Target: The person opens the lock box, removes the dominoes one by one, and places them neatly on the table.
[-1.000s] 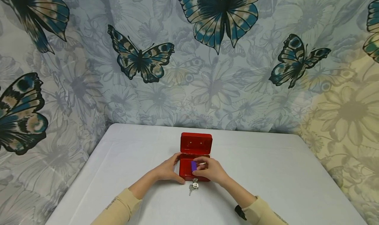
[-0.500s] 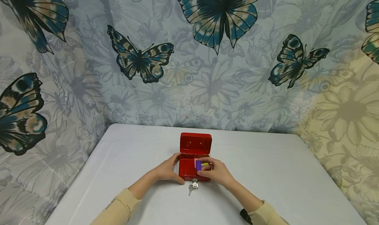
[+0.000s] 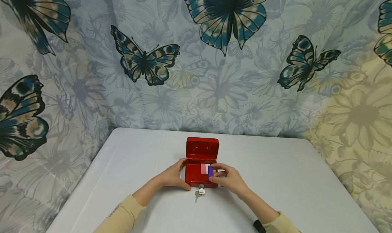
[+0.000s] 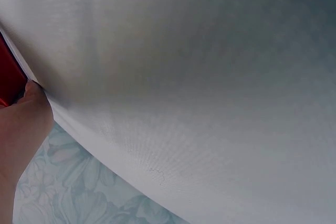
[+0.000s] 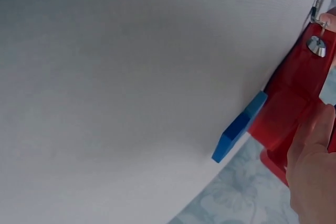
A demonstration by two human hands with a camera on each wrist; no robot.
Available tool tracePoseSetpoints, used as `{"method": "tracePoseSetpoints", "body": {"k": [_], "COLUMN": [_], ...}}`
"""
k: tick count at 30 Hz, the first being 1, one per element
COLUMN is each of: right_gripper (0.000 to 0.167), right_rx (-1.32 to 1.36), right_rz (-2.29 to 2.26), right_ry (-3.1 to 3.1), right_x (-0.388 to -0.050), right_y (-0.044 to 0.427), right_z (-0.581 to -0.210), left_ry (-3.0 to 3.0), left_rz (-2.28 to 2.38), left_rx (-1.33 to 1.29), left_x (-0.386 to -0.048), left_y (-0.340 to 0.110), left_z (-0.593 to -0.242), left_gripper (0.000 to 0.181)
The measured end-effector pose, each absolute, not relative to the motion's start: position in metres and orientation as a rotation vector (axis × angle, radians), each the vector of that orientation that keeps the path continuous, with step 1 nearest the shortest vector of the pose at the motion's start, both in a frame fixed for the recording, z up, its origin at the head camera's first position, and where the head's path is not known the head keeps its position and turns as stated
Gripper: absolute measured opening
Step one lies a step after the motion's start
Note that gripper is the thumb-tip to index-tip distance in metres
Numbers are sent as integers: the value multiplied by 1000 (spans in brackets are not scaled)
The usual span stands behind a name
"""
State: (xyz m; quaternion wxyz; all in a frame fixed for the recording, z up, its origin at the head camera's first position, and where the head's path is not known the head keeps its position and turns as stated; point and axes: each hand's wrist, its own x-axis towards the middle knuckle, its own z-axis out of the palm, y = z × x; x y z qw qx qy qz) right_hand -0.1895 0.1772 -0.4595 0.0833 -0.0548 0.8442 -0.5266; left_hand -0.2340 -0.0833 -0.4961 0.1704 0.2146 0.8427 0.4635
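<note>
We see a small purple oblong block (image 3: 210,171) pinched in the right grip (image 3: 228,179), a bare hand. The thumb is at the block's near end and a finger is at its far end, so this grip is open only as wide as the block is long. The block sits right at the fingertips, over the right part of an open red metal box (image 3: 193,175). We can't tell if it touches the box. A little yellow piece (image 3: 215,171) peeks out between the fingers, but most of it is hidden.

Just left of the block, a flat pink and white oblong piece (image 3: 203,168) lies in the box. The left grip (image 3: 171,176) is spread wide around the box's left side, with its thumb at the front corner and its fingers at the back. The red lid (image 3: 202,148) stands up. A shiny silver metal lock (image 3: 201,191) is on the front, with keys (image 3: 197,196). In the right wrist view, we spot a blue oblong block (image 5: 239,127) beside the box on the white worktop (image 3: 263,168).
</note>
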Motion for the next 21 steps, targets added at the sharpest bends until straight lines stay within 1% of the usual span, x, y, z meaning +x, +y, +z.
{"method": "tracePoseSetpoints", "body": {"k": [10, 21], "right_gripper": [53, 50], "right_rx": [-56, 59], "right_rz": [-1577, -1578], "right_ry": [2512, 2530], "right_x": [-187, -184], "right_y": [191, 206], "right_z": [-461, -466], "left_ry": [2395, 2394], "left_rz": [1308, 1311], "left_rx": [596, 589], "left_x": [-234, -233], "left_y": [-83, -83], "left_z": [-495, -496], "left_gripper": [104, 105]}}
